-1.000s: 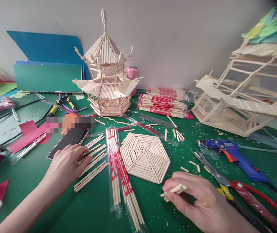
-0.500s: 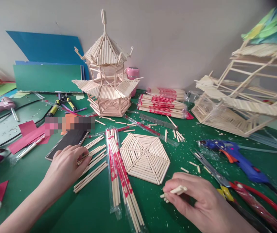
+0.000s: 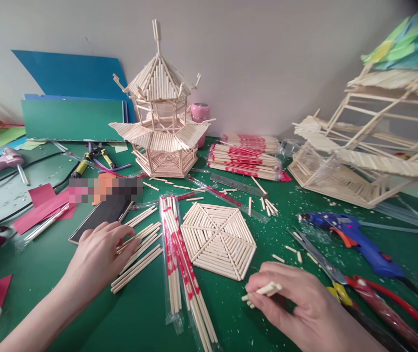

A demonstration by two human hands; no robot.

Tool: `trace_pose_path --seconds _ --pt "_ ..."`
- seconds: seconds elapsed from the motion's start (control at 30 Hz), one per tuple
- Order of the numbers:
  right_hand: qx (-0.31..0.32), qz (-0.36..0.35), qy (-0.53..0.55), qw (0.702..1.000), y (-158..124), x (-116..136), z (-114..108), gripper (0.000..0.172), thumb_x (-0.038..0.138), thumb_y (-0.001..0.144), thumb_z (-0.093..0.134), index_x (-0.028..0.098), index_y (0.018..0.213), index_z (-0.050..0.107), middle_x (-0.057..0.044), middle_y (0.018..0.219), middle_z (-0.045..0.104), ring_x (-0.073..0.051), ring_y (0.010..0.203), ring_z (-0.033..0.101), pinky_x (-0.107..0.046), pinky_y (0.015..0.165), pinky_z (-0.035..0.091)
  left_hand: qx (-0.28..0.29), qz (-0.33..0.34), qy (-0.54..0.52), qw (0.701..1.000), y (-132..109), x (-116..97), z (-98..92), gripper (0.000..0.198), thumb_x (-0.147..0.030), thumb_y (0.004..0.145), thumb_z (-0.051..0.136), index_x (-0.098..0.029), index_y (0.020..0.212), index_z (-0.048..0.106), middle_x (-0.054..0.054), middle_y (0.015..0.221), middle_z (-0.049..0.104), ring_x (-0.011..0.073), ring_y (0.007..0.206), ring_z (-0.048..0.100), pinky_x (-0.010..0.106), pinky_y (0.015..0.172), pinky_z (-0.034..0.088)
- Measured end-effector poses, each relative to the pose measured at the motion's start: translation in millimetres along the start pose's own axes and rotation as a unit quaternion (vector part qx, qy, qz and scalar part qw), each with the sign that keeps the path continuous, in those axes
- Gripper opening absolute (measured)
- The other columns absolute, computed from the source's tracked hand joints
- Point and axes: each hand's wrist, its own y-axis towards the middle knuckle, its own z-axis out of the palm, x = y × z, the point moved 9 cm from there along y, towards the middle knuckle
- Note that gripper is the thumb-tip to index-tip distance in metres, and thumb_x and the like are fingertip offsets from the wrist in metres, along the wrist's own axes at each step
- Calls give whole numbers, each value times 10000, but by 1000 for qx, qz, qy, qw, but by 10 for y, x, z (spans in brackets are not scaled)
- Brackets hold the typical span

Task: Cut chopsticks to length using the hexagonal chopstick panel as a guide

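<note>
My left hand [image 3: 101,254] is closed on one row of thin wooden sticks [image 3: 146,231] lying on the table, thumb and fingers pinching their near end. Other rows of sticks [image 3: 135,271] lie beside it at the same slant. Several short cut stick pieces [image 3: 269,289] are pinched in my right hand [image 3: 293,298], low on the right. Between my hands lies a flat octagon-like panel of sticks [image 3: 219,239], with spokes meeting at its middle. Left of the panel are red-and-clear wrapped chopsticks [image 3: 183,264].
A stick pagoda [image 3: 161,132] stands at the back, near stacked chopstick packs [image 3: 245,159]. Another stick building [image 3: 370,146] rises at right. A blue glue gun [image 3: 355,242], scissors [image 3: 322,261] and red-handled pliers [image 3: 388,303] lie right. A phone [image 3: 102,215] lies beyond my left hand.
My left hand has drawn its row of sticks slightly toward me, closer to the neighbouring row. My right hand stays put with its pieces. The view has tilted up a little.
</note>
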Motion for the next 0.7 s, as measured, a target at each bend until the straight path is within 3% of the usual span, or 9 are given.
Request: trace_pose_path --seconds 0.17,0.7 --pt "1 8 0 1000 -21 -20 2 172 205 866 474 190 729 577 5 605 571 -112 547 547 -219 489 414 -45 -14 57 997 55 43 -111 351 -356 871 327 -187 849 634 70 810 673 259 819 593 353 655 366" --pt "-3 -3 5 1000 -6 -2 -2 171 203 867 469 195 735 577 6 597 571 -116 542 542 -225 489 413 -40 -2 72 997 60 70 -29 326 -307 867 327 -223 769 626 46 794 675 254 804 587 357 647 350"
